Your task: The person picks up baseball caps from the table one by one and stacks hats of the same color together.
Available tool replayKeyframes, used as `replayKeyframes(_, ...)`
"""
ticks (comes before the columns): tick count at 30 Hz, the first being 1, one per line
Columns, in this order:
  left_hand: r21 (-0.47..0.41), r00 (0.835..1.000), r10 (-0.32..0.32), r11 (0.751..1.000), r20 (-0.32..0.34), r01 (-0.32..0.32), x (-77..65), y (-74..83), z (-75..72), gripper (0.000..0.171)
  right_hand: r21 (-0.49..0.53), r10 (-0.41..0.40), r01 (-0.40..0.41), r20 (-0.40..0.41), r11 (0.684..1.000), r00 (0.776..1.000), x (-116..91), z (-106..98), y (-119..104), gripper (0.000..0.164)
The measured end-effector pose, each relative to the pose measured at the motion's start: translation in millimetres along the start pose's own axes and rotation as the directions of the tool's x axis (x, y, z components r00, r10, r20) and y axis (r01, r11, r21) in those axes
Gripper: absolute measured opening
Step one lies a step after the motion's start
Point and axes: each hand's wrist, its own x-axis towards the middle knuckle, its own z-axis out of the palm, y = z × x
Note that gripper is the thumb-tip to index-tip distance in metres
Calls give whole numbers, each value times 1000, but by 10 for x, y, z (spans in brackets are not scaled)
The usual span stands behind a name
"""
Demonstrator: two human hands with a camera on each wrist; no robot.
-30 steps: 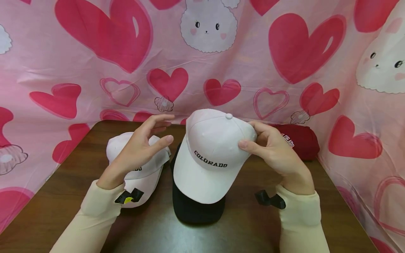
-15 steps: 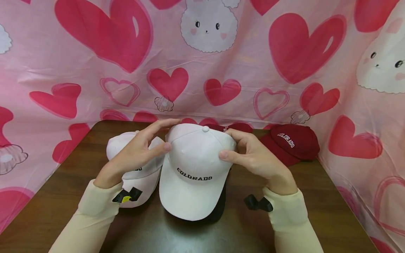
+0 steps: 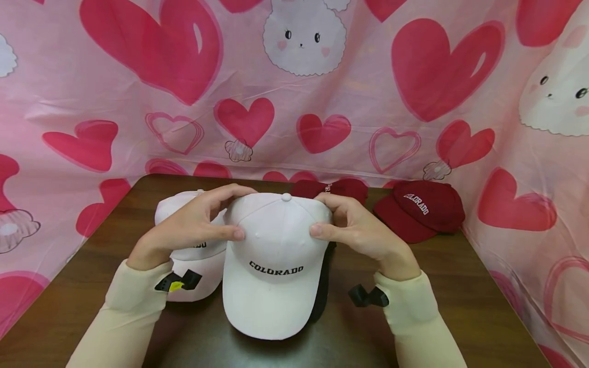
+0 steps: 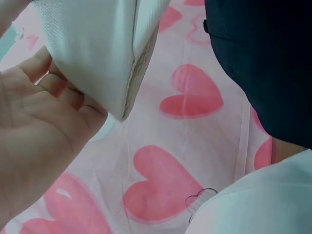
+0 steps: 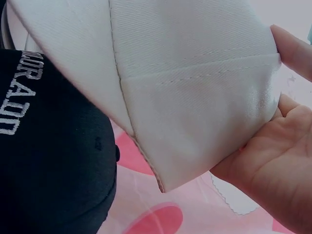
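A white baseball cap point(image 3: 271, 301) lettered COLORADO is held up by both hands, its brim towards me. My left hand point(image 3: 188, 225) grips its left side, thumb on the front and fingers behind. The right hand point(image 3: 359, 230) grips the opposite side in the same way. The right wrist view shows the stitched side of the held cap point(image 5: 195, 112) against that hand's fingers. Below and behind it is a black cap point(image 3: 321, 299), mostly hidden in the head view; its embroidered front point(image 5: 44, 146) shows in the right wrist view.
A second white cap point(image 3: 172, 204) sits on the wooden table point(image 3: 442, 301) at the left, partly behind my left hand. One dark red cap point(image 3: 421, 212) lies at the back right and another point(image 3: 306, 189) at the back middle. A heart-print cloth point(image 3: 317, 92) hangs behind.
The white cap has moved left and down towards me. My left hand, apart from it a second ago, now grips its left side. The right hand has moved left with the cap, uncovering the red caps.
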Motion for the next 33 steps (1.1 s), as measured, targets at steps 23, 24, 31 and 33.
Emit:
replayKeyframes(23, -234, 994, -54, 972, -97, 30, -339, 113, -384, 60, -375, -128, 60, -161, 925, 979, 310, 389, -9, 47)
replayKeyframes(24, -229, 993, -62, 973, -102, 38, -367, 113, -416, 60, -380, -136, 65, -162, 923, 977, 353, 413, -7, 47)
replayKeyframes(31, -119, 987, -73, 991, -142, 56, -554, 33, -668, 61, -384, -156, 97, -124, 918, 980, 701, 539, -8, 45)
replayKeyframes(33, -107, 986, -70, 993, -153, 54, -597, -6, -735, 61, -383, -146, 93, -111, 919, 983, 803, 568, -9, 45)
